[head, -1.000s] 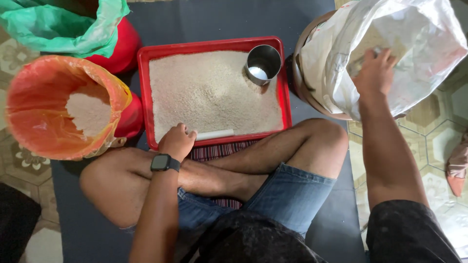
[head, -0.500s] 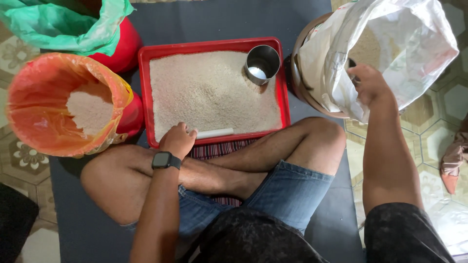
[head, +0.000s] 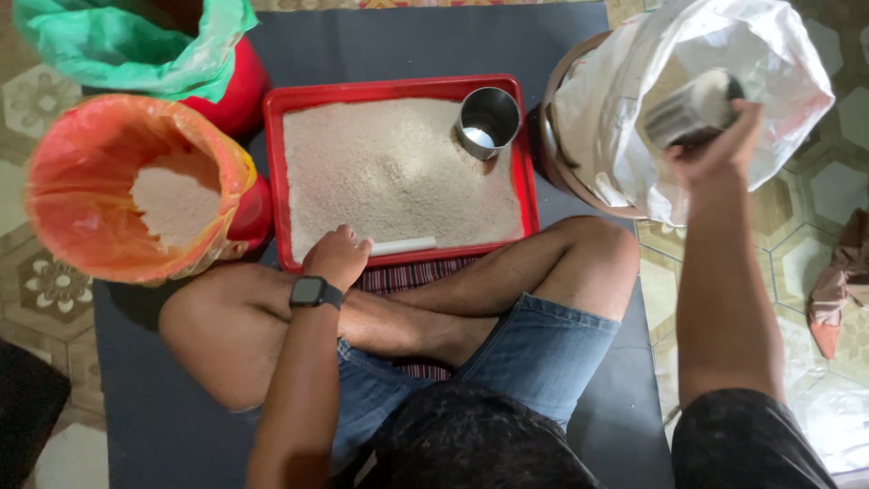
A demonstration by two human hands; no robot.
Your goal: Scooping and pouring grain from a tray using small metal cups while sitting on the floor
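Observation:
A red tray (head: 274, 163) full of white rice lies on a dark mat in front of my crossed legs. My left hand (head: 337, 255), with a dark watch on the wrist, rests closed on the tray's near rim beside a white stick (head: 403, 245). A steel cup (head: 487, 121) stands in the tray's far right corner. My right hand (head: 715, 145) holds a second steel cup (head: 690, 110), blurred and tilted, above the open white plastic sack (head: 634, 100) at the right.
An orange-lined bucket (head: 54, 190) holding some rice stands at the left. Behind it is a red bucket with a green liner (head: 136, 45). The dark mat (head: 163, 417) covers a patterned tile floor. A crumpled cloth (head: 837, 290) lies at the far right.
My right hand has come up out of the white sack holding a steel cup. My left hand has stayed on the tray rim.

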